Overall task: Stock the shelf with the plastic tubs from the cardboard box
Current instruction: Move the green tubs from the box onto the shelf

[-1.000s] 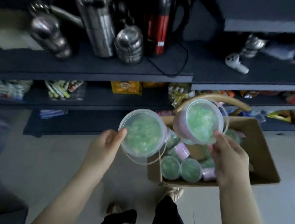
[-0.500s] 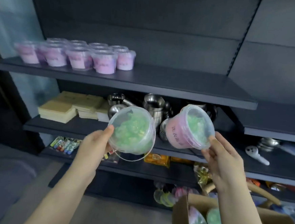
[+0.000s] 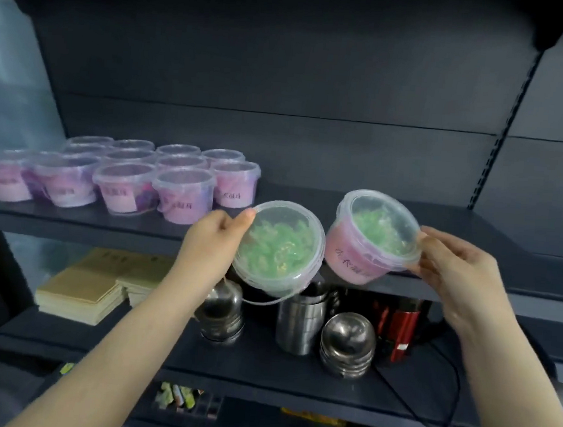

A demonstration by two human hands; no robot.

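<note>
Left grip (image 3: 212,238) closed on the rim of a clear-lidded tub (image 3: 279,248), tub just right of the hand, lid tilted at camera, bail handle hanging below. Right grip (image 3: 454,267) closed on a second tub (image 3: 371,237), left of that hand, tilted. Both I see mid-frame, at the shelf (image 3: 308,195) edge. Stocked tubs (image 3: 124,175) centre-left on it.

Both forearms come into view bare from the lower edge up to the wrists, with no sleeve, cuff, watch, bracelet or glove on either. The left hand (image 3: 211,241) and right hand (image 3: 455,271) are likewise uncovered, with short, plain nails and no visible rings.
</note>
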